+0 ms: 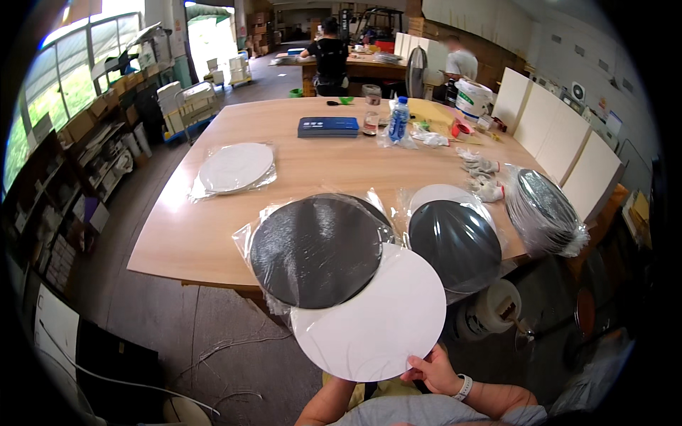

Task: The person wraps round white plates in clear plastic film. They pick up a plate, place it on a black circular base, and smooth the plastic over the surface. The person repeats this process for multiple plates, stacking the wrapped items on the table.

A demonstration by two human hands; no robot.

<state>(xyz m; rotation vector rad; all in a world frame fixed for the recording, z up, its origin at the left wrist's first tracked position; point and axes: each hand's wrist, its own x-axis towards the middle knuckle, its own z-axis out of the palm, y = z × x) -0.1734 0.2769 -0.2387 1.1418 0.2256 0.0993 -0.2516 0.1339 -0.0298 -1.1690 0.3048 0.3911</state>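
My right hand [433,370] grips the near right edge of a large white round disc [373,323], thumb on top and fingers underneath. Below the same disc's near edge, my left hand [342,385] is mostly covered, so its fingers do not show. The disc's far left part goes under or into the clear plastic around a dark round disc [316,252]. Part of another dark disc shows behind that one. To the right lies a dark glossy disc [455,245] in plastic, with a pale disc [447,196] partly under it.
On the wooden table [185,234] are a wrapped white disc [236,168], a blue box [328,127], a water bottle [400,119], work gloves [483,174] and a plastic-wrapped dark stack [547,206]. Below its right edge stands a white bucket [490,309]. Two people are farther back.
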